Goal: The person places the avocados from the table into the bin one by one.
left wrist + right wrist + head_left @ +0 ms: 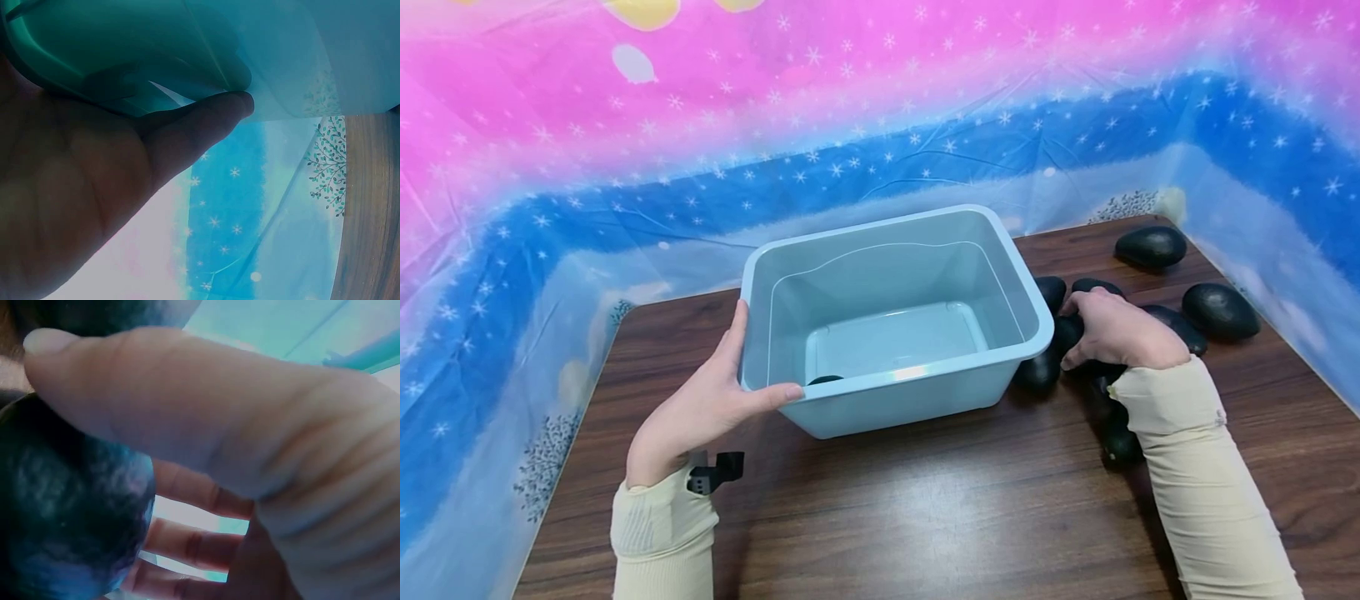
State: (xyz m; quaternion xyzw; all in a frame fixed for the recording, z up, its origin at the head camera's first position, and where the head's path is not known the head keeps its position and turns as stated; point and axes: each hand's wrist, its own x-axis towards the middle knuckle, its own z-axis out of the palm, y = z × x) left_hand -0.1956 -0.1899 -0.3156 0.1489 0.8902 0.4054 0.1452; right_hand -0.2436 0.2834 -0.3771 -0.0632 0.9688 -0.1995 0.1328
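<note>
A pale blue-grey plastic basin [917, 379] stands on the table. My left hand [703, 408] holds its near left corner, thumb along the front rim and fingers at the left side. In the left wrist view, the thumb [206, 125] lies against the translucent wall. Only the dark top of something round [826, 379] shows inside the basin, mostly hidden by the front wall. Right of the basin, my right hand [1120, 329] reaches into a cluster of dark avocados and grips an avocado [75, 506] between thumb and fingers. A second avocado [100, 312] lies beside the thumb.
More avocados lie around my right hand: one at the basin's right side [1037, 373], one below the wrist [1122, 446], and two farther right, a near avocado [1221, 312] and a far avocado [1150, 247]. A patterned cloth [850, 167] surrounds the brown wooden table [910, 508].
</note>
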